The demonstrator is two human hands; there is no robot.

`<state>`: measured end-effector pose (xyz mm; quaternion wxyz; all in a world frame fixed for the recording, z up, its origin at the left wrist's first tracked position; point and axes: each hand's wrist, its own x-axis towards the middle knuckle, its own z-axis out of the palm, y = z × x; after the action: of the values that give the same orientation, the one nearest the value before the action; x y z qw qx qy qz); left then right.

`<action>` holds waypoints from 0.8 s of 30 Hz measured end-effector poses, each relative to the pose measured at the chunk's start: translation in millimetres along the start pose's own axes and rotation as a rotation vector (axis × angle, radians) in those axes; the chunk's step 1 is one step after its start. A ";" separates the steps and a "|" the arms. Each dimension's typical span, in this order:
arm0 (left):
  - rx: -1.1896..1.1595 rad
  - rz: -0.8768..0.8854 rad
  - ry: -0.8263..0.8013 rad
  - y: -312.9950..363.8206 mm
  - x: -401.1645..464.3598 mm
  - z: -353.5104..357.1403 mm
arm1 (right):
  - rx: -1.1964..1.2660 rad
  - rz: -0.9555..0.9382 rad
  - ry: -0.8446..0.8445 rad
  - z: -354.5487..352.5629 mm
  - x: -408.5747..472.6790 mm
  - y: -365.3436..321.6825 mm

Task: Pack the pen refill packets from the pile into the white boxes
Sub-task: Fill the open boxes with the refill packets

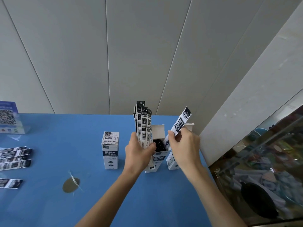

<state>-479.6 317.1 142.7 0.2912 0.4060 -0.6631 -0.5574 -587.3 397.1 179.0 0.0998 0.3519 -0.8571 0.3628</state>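
My left hand (137, 151) grips a bundle of several black-and-white refill packets (143, 123) that stands upright. My right hand (183, 143) pinches a single refill packet (180, 122), tilted, with its lower end at the mouth of an open white box (158, 158) between my hands. Dark packet ends show inside that box, and its flap stands up behind. A shut white box (111, 150) stands upright to the left. Another white box (171, 161) stands behind my right wrist, partly hidden. The pile of loose packets (14, 157) lies at the table's left edge.
The blue table (82, 202) has a taped patch (71, 185) near its middle. A stand with a QR code (8, 117) sits at the back left. A glass display case (262, 169) borders the table on the right. Grey wall panels rise behind.
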 end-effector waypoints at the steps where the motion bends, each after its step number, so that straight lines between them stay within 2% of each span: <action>1: -0.008 0.001 -0.002 0.2 -0.4 -0.3 | 0.016 -0.015 -0.005 0.5 -1.4 0.1; 6: -0.022 0.006 -0.003 -0.3 0.0 -1.3 | -0.125 -0.069 -0.173 -3.9 -1.4 0.1; 8: -0.022 0.005 -0.005 -0.6 0.3 -1.2 | -0.044 -0.052 -0.209 -7.2 0.6 0.3; 10: -0.020 0.003 -0.008 -1.7 0.9 -0.9 | 0.040 -0.062 -0.148 -11.3 1.5 -3.2; 13: -0.011 0.000 -0.005 -3.0 1.6 -0.2 | -0.027 -0.092 -0.039 -11.9 1.6 -5.3; 17: -0.011 -0.001 0.006 -2.5 1.5 0.0 | -0.158 -0.050 -0.292 3.6 -0.8 -0.9; 18: -0.015 -0.001 0.009 -2.2 1.5 -0.4 | -0.176 -0.048 -0.306 6.0 -1.8 0.6; 22: -0.011 -0.002 0.011 -3.0 1.9 -1.6 | -0.083 -0.069 -0.106 2.5 -1.3 -1.9; 24: -0.003 0.003 0.011 -3.2 1.7 -1.5 | -0.095 -0.091 -0.103 0.7 -2.7 -1.8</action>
<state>-478.5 314.7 139.8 0.2964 0.4077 -0.6612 -0.5556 -584.0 397.2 178.4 0.0883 0.4036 -0.8604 0.2984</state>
